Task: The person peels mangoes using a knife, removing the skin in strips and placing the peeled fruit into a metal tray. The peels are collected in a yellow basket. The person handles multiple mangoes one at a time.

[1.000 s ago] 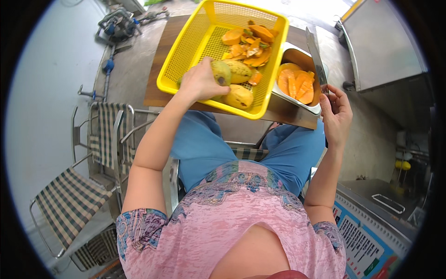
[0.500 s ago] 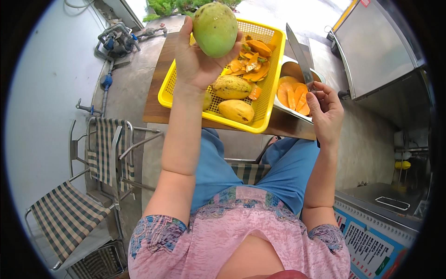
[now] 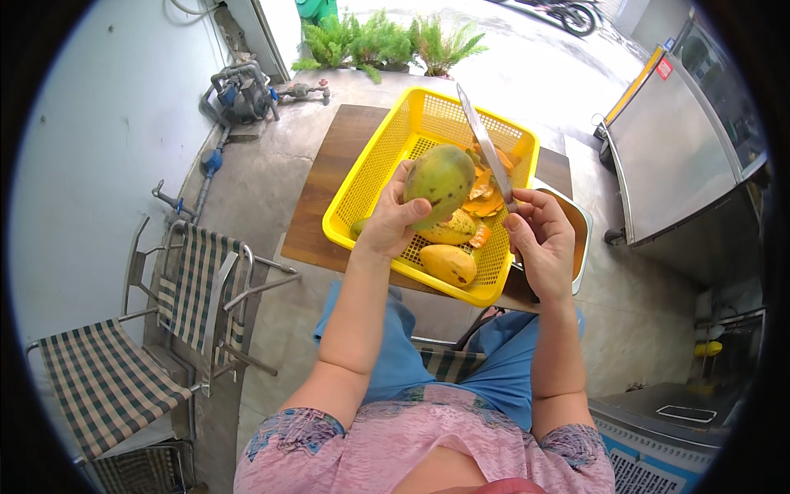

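A green mango [image 3: 442, 183] with dark specks rests in my left hand [image 3: 393, 216], fingers wrapped round its left side, above the yellow basket [image 3: 362, 196]. My right hand [image 3: 543, 239] grips a long-bladed knife [image 3: 484, 140], whose handle is mostly hidden by my fingers. The blade points up and away, close to the mango's right side but apart from it. Below the held fruit, a speckled yellow mango [image 3: 451, 228] and a smoother yellow mango [image 3: 448, 264] lie in the basket. Orange peelings [image 3: 487, 202] are heaped behind the knife.
A wooden table [image 3: 317, 185] bears the basket and a metal tray [image 3: 583, 247], partly covered by my right hand. To the left stand checked folding chairs [image 3: 107, 383] and a pump with pipes [image 3: 243, 99]. A steel cabinet [image 3: 683, 156] is at right; potted plants [image 3: 374, 41] stand beyond.
The green mango has come down and nearer in my left hand, turned to another side. My right hand has brought the knife leftward over the basket. The view has shifted upward.
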Demonstrator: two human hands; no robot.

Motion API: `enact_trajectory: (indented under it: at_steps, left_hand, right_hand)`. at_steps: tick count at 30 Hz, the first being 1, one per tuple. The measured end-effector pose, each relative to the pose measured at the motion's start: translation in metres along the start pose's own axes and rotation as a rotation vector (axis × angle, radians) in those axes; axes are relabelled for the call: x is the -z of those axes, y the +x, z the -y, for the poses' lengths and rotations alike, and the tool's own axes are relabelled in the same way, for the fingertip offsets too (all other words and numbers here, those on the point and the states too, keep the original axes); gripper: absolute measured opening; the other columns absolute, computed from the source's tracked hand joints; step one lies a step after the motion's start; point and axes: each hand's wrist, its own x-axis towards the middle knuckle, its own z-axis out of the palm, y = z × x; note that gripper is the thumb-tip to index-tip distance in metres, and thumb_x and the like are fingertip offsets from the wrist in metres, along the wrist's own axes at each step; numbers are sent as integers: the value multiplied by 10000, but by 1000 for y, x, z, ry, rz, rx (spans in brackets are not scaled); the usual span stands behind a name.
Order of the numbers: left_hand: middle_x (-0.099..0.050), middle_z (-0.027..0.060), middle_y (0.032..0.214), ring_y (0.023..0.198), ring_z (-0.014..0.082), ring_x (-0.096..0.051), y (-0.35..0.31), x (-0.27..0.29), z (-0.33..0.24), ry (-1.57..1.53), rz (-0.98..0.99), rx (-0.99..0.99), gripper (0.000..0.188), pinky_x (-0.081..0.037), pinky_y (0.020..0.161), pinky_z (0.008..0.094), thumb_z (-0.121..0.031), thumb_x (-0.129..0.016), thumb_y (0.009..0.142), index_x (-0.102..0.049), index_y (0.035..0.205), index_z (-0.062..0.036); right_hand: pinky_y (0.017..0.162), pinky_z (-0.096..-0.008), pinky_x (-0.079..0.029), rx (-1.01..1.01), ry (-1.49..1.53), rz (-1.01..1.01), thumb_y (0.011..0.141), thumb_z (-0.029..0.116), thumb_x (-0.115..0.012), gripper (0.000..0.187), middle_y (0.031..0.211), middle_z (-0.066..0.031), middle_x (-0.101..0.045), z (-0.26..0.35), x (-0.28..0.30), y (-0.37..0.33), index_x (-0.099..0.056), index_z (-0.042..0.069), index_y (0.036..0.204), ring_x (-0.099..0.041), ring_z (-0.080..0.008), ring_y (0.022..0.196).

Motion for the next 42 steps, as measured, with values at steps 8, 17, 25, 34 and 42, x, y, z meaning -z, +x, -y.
enact_trajectory:
  at_steps: [8, 17, 25, 34, 42]
  left_hand:
    - [-525, 96, 1237, 1155, 189, -514, -8, -10, -10, 129, 46, -106, 922, -441, 984, 308, -110, -875, 583, -365, 1347, -26]
    - [-551, 84, 1201, 1134, 194, -534, -1, -30, 11, -273, -65, -72, 648, -496, 918, 347, -312, -726, 785, -411, 1287, -50]
    - [-564, 116, 1178, 1064, 278, -580, 0, -32, 10, -381, -412, 43, 540, -525, 870, 442, -466, -526, 895, -466, 1247, -62]
    - [-589, 132, 1070, 1013, 296, -594, 1, -22, 18, -399, -433, 15, 486, -543, 830, 437, -491, -548, 874, -510, 1155, -96]
    - [-599, 128, 1038, 978, 290, -605, 0, -22, 11, -461, -439, 76, 473, -540, 836, 408, -486, -558, 863, -541, 1103, -79]
  right_hand:
    - [582, -199, -482, 16, -15, 40, 821, 106, -699, 427, 1028, -113, -596, 12, -33, 23, -481, -15, 1168, -556, -61, 663]
    - [566, -188, -451, 273, -173, -80, 730, 66, -771, 517, 947, -66, -594, -9, -34, 31, -514, -16, 1171, -493, -38, 627]
    - [655, -265, -461, 402, -465, 49, 759, 267, -756, 578, 893, -96, -567, -11, -28, 22, -515, 8, 1217, -542, -170, 749]
    - [559, -301, -495, 497, -686, 99, 744, 103, -733, 325, 830, -89, -544, -13, -17, -10, -568, 33, 1015, -602, -199, 669]
    - [551, -284, -504, 561, -685, 73, 678, 69, -778, 363, 822, -91, -560, -20, -13, -17, -602, 24, 992, -603, -190, 647]
